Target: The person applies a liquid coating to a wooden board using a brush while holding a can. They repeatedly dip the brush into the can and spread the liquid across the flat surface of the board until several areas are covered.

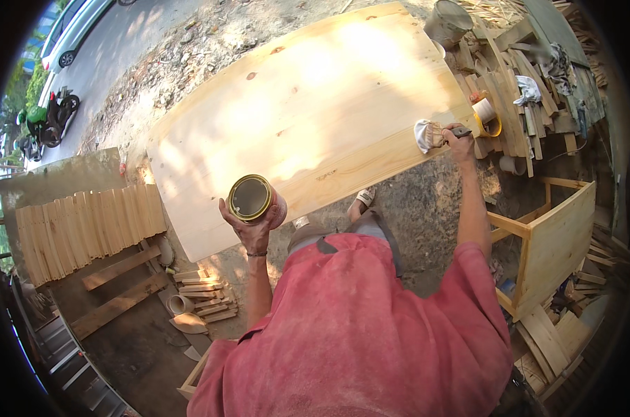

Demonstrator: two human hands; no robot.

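Observation:
My left hand (pixel 249 228) is wrapped round a metal can (pixel 280 210) with a gold rim and a reddish side, held over the near edge of a large pale wooden panel (pixel 259 104). The can's top looks dark grey with a light spot; whether that is a lid or liquid I cannot tell. Above the panel's near right part, my right hand (pixel 459 147) is closed on a dark-handled tool with a white, cloth-like head (pixel 423 136) and a tan, wrinkled middle. Whether this head touches the wood is unclear.
Beyond the panel's right end stand a grey bucket (pixel 448 22), a yellow tape roll (pixel 494 127) and piled wood offcuts (pixel 530 104). A wooden frame box (pixel 555 236) is at right. Wooden slats (pixel 89 229) lie at left. A motorcycle (pixel 51 121) stands by the road.

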